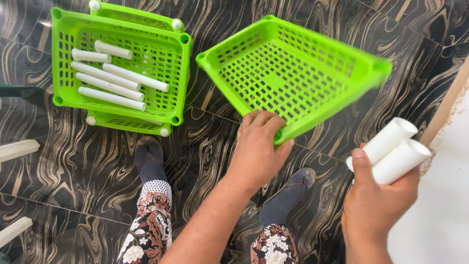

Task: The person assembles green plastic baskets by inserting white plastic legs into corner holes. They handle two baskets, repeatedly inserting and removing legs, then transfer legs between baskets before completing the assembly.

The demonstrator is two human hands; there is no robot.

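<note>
Holding item one, a green perforated basket [288, 73], your left hand [256, 149] gripped its near rim, fingers curled over the edge, and the basket hung tilted above the dark marbled floor [97, 161]. Item two: two white tubes [393, 151], clasped side by side in your right hand [376, 200], thumb pressed along the nearer one. Item three: stacked green baskets [119, 63] at upper left on the floor, well apart, the top one containing six white rods [110, 78]. Your feet in dark socks [149, 156] stood below.

Tubes [110, 78] lie in the tray [61, 63] left of the held tray [293, 68].
</note>
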